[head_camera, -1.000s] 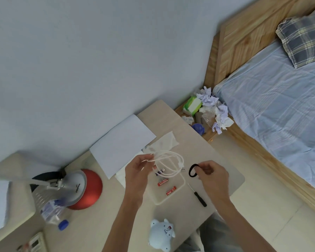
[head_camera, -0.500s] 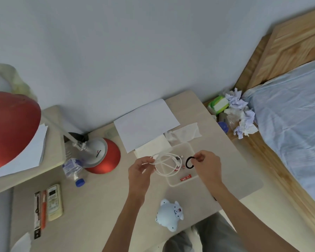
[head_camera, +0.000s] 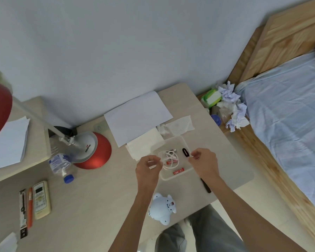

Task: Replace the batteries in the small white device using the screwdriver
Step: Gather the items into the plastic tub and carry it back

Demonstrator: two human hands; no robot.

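While our hands sort the tray (head_camera: 185,142), the white device (head_camera: 161,209) waits on the tabletop (head_camera: 91,197) just in front of us.
Our left hand (head_camera: 148,169) pinches a white cable (head_camera: 168,159); our right hand (head_camera: 204,163) pinches a black band (head_camera: 185,152). We judge the device light, hard and smooth, best gripped around its body; its long axis runs toward us. Beside the tray, the screwdriver (head_camera: 205,185) lies roughly lengthwise too.

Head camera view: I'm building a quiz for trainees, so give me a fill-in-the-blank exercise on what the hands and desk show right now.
1. The left hand pinches a coiled ____ cable.
2. The right hand holds a small black ____.
3. The red batteries lie inside the clear ____.
4. The black screwdriver lies on the desk, partly hidden by the ____ forearm.

Missing words: white; loop; tray; right
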